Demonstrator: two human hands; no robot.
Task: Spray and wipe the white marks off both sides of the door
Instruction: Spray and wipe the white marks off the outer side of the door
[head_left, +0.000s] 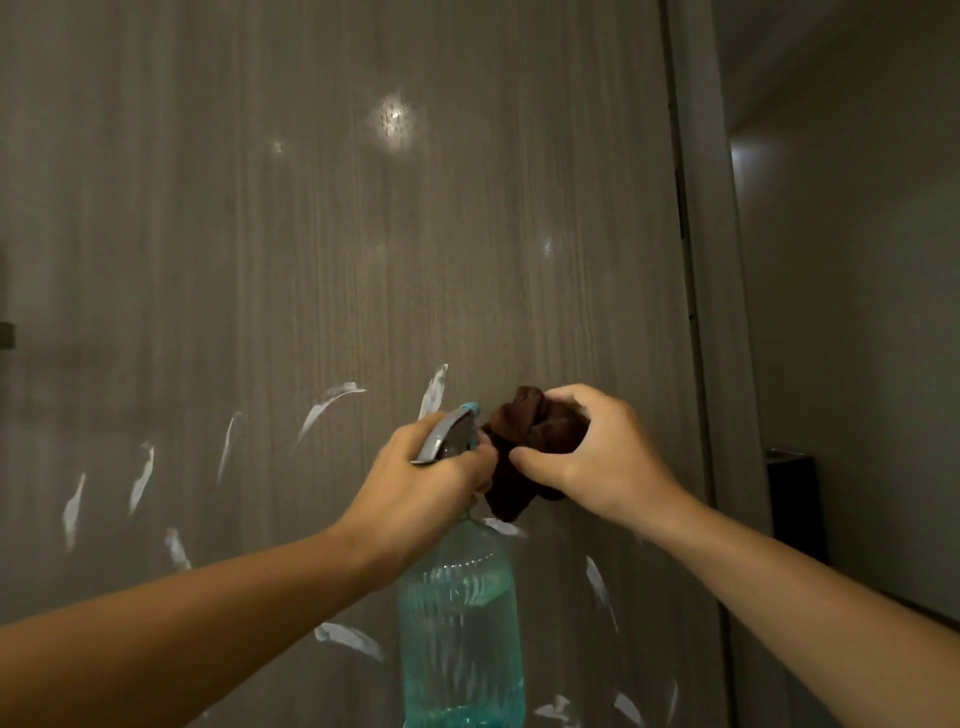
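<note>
Door (322, 249) fills most of what I see, straight ahead of me: a grey-brown panel with fine vertical grain, dimly lit, with a patch of wet droplets (393, 120) catching the light high up near the middle. White marks (328, 410) are smeared over its lower half in short curved strokes, arranged in a loose ring around my hands; some sit to the left, some below, a few near the bottom right. The door's right edge meets a pale frame (701, 260).

My left hand (415, 483) grips the grey head of a spray bottle (460, 639), fingers curled around its neck, the small teal nozzle pointing at the door. The bottle is clear ribbed plastic, partly filled with blue-green liquid. I can read no label or writing on it.

My right hand (597, 457) clutches a bunched dark brown cloth (530, 431), fingers and thumb closed round it, just beside the sprayer head. The two hands are nearly touching.

Beyond the frame on the right is a shadowed wall (857, 312) and a dark boxy object (795, 499) low down, too dim to identify.
</note>
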